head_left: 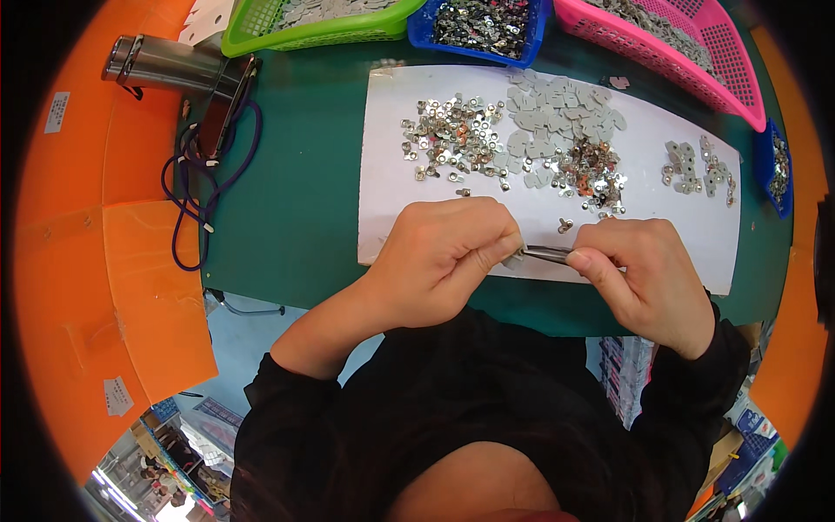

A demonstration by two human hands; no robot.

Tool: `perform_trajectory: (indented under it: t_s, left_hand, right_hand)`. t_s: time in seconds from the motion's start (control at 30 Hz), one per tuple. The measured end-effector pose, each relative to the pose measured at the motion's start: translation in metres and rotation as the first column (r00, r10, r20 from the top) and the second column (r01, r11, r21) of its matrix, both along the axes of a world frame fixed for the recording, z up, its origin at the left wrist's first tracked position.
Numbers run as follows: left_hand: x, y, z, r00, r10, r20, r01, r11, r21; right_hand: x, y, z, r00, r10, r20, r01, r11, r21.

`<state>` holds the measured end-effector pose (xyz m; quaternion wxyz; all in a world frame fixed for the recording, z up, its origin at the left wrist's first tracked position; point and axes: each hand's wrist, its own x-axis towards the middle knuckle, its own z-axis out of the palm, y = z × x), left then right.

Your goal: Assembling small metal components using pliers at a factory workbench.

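My left hand (445, 261) is closed in a pinch on a small grey piece (513, 260), mostly hidden by the fingers. In my right hand (648, 274) is a pair of metal tweezers (546, 253), whose tips reach the piece at my left fingertips. Both hands are above the near edge of a white board (381, 187). Beyond them lie a heap of small shiny metal clips (457, 130), a pile of flat grey pieces (565, 109) and a heap of silver and coppery parts (591, 174). Grey pieces with metal parts (696, 165) lie at the right.
Along the far edge of the green table (296, 148) stand a green basket (326, 39), a blue tray (474, 54) and a pink basket (661, 70). A smaller blue tray (765, 170) sits far right. At left are a metal flask (174, 65) and a purple cord (252, 157).
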<state>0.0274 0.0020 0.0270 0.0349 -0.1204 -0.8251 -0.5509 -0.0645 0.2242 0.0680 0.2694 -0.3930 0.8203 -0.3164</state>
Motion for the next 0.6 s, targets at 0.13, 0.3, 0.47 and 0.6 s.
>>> perform_trajectory:
  t_s: [0.13, 0.3, 0.47, 0.6]
  left_hand:
    - [0.0003, -0.0004, -0.0007, 1.000, -0.010, -0.018, 0.010, 1.000, 0.000]
    - [0.0006, 0.0004, 0.0003, 1.000, 0.004, -0.015, -0.004, 1.000, 0.000]
    - [-0.0009, 0.0007, 0.0013, 0.999, 0.008, -0.036, -0.009, 1.000, -0.027]
    - [-0.0012, 0.0002, 0.0021, 0.998, 0.004, -0.057, -0.008, 0.998, -0.061]
  right_hand:
    - [0.0003, -0.0009, -0.0011, 0.999, 0.024, -0.023, -0.025, 0.999, -0.022]
    - [-0.0002, -0.0018, -0.0012, 0.999, 0.032, -0.002, -0.032, 0.999, -0.013]
    - [-0.0016, -0.0023, -0.0004, 0.999, 0.046, -0.020, -0.046, 0.999, -0.006]
    - [-0.0018, -0.0019, -0.0019, 0.999, 0.047, -0.022, -0.048, 0.999, -0.020]
